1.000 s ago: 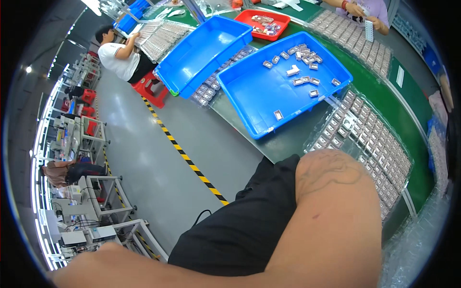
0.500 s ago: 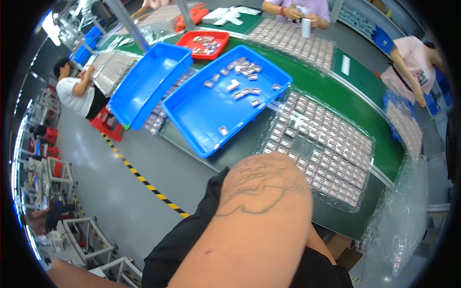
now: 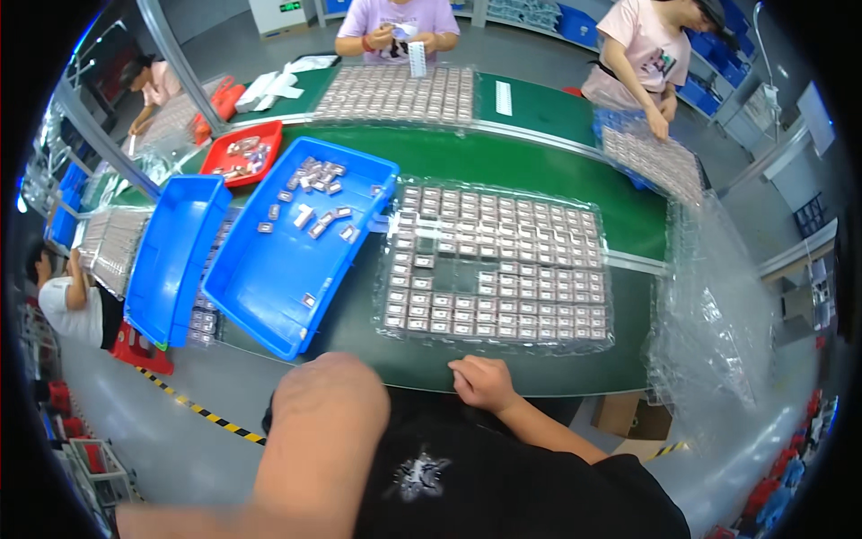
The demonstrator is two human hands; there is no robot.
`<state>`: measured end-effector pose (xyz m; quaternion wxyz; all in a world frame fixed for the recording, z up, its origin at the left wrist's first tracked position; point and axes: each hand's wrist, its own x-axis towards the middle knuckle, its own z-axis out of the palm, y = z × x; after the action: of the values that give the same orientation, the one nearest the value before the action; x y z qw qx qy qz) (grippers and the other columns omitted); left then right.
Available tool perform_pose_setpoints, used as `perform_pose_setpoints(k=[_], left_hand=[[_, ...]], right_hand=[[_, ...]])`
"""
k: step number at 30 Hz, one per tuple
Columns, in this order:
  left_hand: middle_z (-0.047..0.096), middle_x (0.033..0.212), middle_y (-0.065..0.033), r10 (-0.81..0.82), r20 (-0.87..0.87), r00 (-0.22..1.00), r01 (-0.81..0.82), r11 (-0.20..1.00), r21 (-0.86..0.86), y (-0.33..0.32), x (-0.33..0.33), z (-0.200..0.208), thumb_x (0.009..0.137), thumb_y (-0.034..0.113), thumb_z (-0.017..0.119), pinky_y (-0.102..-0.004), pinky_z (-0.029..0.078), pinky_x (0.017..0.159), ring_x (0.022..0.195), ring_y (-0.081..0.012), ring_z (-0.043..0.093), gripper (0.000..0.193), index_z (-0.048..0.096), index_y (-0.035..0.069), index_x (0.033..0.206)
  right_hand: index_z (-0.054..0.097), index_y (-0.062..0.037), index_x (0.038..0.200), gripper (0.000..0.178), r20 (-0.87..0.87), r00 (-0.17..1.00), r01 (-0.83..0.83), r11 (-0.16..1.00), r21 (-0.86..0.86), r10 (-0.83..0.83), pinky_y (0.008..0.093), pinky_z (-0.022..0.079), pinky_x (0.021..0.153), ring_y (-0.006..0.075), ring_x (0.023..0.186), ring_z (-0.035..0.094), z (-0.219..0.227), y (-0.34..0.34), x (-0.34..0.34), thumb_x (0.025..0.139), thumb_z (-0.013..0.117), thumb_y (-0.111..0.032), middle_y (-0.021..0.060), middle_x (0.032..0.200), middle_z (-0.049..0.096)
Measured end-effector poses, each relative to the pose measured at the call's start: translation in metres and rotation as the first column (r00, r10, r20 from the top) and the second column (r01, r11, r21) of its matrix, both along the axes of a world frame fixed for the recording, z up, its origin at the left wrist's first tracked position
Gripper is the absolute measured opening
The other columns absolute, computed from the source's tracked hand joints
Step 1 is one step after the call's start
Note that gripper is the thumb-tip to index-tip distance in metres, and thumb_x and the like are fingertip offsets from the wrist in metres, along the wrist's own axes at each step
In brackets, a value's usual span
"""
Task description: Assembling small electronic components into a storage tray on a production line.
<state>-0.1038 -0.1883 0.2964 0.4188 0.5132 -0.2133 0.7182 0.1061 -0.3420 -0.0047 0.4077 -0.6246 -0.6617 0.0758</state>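
Note:
My right hand (image 3: 485,383) rests at the near edge of the green table, its fingers curled in and nothing visible in them. Just beyond it lies a clear plastic tray (image 3: 498,341) filled with rows of small rectangular silvery parts (image 3: 548,287). A few pockets left of its middle hold no part. My left arm (image 3: 314,431) is bent, its elbow pointing toward the table; the left hand is out of the picture. Ahead of that elbow, a large blue bin (image 3: 260,260) holds loose parts of the same kind (image 3: 314,175), mostly at its far end.
A narrower blue bin (image 3: 175,260) stands to the left, and a red tray (image 3: 269,135) with small pieces is behind. Clear plastic sheeting (image 3: 714,314) hangs at the table's right end. Several people work around the table; one person (image 3: 400,27) sits opposite. A cardboard box (image 3: 620,415) is below.
My view has swung to the right and up, so the bins and tray appear further left. My right hand has come into view, and the bent left arm sits lower and further left.

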Motion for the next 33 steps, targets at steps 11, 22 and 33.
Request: perform_pose_setpoints(k=[11, 22, 33], left_hand=[[0.072, 0.098, -0.0012, 0.441, -0.887, 0.135, 0.299, 0.835, 0.461, -0.013, 0.069, 0.060, 0.086, 0.008, 0.071, -0.0274, 0.059, 0.063, 0.075, -0.0320, 0.069, 0.026, 0.076, 0.020, 0.110], [0.071, 0.093, -0.0022, 0.360, -0.902, 0.238, 0.396, 0.812, 0.429, -0.065, 0.100, 0.053, 0.088, 0.013, 0.070, -0.0293, 0.057, 0.061, 0.074, -0.0298, 0.069, 0.018, 0.074, 0.017, 0.105], [0.071, 0.088, -0.0032, 0.376, -0.887, 0.269, 0.405, 0.791, 0.458, -0.078, 0.126, 0.040, 0.090, 0.017, 0.068, -0.0312, 0.055, 0.059, 0.073, -0.0276, 0.070, 0.012, 0.072, 0.013, 0.101]], right_hand=[[0.071, -0.0091, 0.098, 0.021, 0.044, 0.999, -0.009, 1.000, -0.009, 0.009, 0.0399, 0.055, 0.059, 0.0287, 0.068, 0.068, -0.018, 0.011, 0.010, 0.078, 0.070, -0.013, 0.0090, 0.084, 0.067], [0.071, -0.0076, 0.094, 0.014, 0.041, 0.999, -0.014, 1.000, -0.026, 0.015, 0.0387, 0.054, 0.059, 0.0269, 0.066, 0.066, -0.007, 0.007, -0.004, 0.081, 0.066, -0.008, 0.0063, 0.078, 0.065], [0.070, -0.0069, 0.094, 0.014, 0.027, 0.997, -0.068, 0.992, -0.106, 0.071, 0.0377, 0.053, 0.058, 0.0264, 0.065, 0.065, -0.001, 0.008, 0.005, 0.080, 0.066, -0.008, 0.0069, 0.076, 0.064]])
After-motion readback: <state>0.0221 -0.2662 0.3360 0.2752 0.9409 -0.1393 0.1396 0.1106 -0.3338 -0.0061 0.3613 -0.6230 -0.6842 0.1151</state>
